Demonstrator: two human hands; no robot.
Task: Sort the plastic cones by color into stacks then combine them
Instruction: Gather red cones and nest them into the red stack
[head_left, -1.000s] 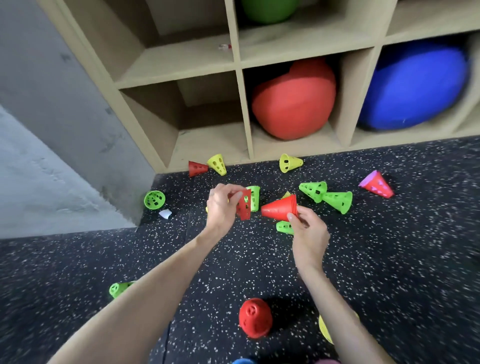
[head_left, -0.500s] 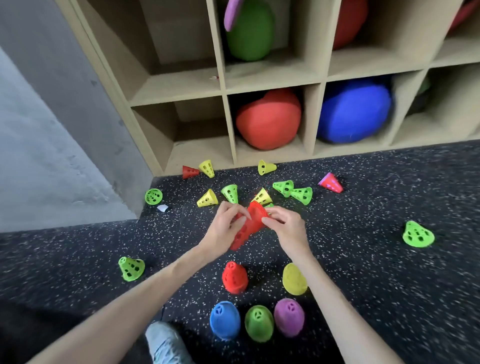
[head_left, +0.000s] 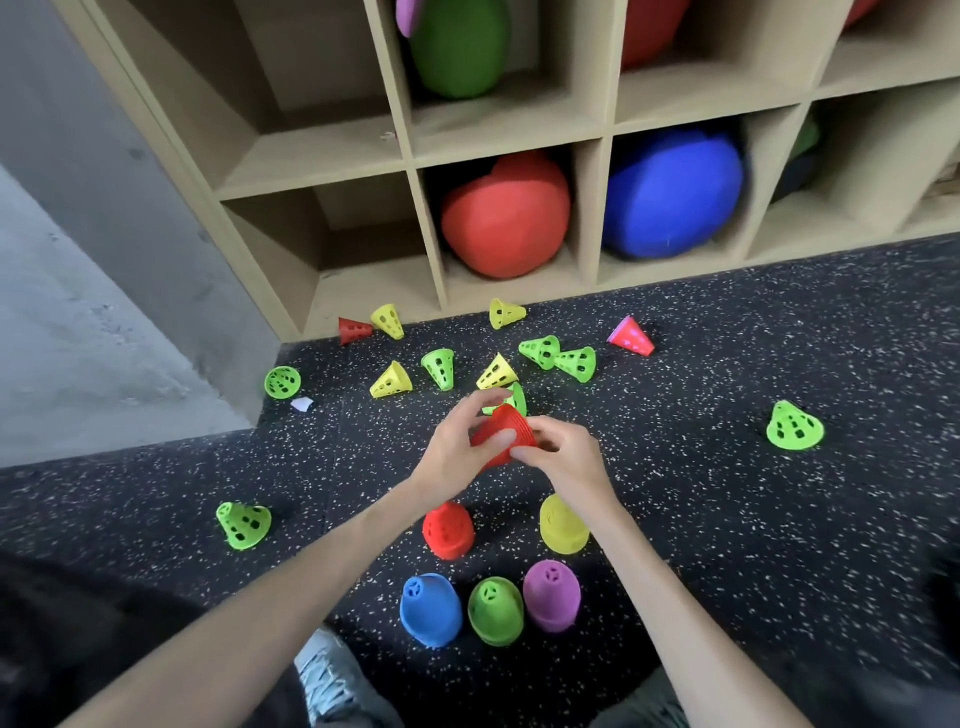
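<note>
My left hand (head_left: 451, 451) and my right hand (head_left: 563, 452) both grip a stack of red cones (head_left: 504, 434) held above the floor. Below my hands stand five upright stacks: red (head_left: 448, 529), yellow (head_left: 563, 524), blue (head_left: 430, 609), green (head_left: 494, 610) and purple (head_left: 551, 594). Loose cones lie scattered beyond: yellow ones (head_left: 390, 381), green ones (head_left: 439, 368), a red one (head_left: 353, 329) by the shelf, and a red-and-purple nested pair (head_left: 631, 336).
A wooden cubby shelf (head_left: 587, 205) at the back holds a red cushion (head_left: 505, 217), a blue one (head_left: 672, 193) and a green one (head_left: 457, 47). More green cones lie at the left (head_left: 244, 525), far left (head_left: 282, 382) and right (head_left: 794, 426). A grey wall (head_left: 78, 249) borders the left.
The single red cone from my left hand has gone onto the red stack, which both hands now hold together and lower. My view has tilted down and back.
</note>
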